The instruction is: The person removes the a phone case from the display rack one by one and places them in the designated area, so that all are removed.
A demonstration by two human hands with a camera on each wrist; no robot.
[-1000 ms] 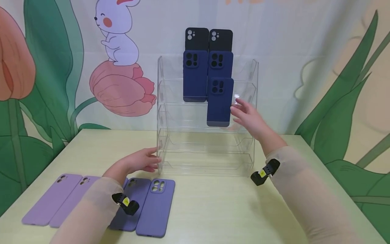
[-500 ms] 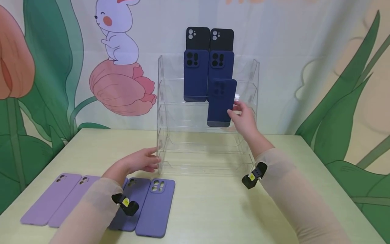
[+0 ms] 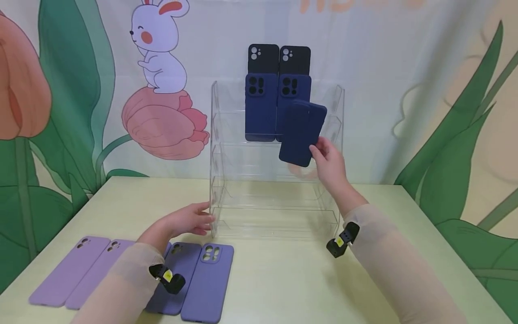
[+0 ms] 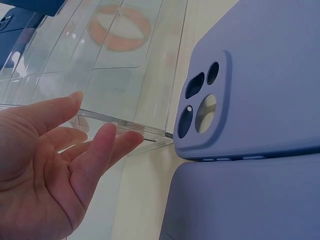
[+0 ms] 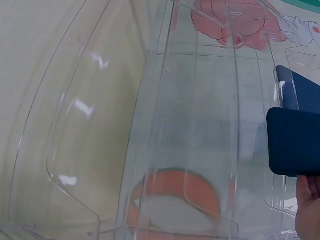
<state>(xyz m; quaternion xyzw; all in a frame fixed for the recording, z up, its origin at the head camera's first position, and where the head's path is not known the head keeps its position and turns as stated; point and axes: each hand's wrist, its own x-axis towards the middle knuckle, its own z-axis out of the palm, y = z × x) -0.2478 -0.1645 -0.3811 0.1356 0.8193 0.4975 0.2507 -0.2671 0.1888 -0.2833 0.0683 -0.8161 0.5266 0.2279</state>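
Observation:
My right hand pinches a dark blue phone case by its lower right edge. The case tilts to the right in front of the clear tiered rack, overlapping another blue case behind it. In the right wrist view the held case shows at the right edge, with a little of the hand below it. My left hand rests with relaxed fingers against the rack's lower left side. In the left wrist view its fingers lie along the clear panel edge, beside a lavender case.
Two black cases stand at the rack's top, and another blue case is in the tier below. Several purple cases lie on the table at front left, partly hidden by my left sleeve. A printed curtain hangs behind.
My right hand has moved in from beside the blue case and taken hold of it. The case has come up out of its tier and tilted right. My left hand has stayed put.

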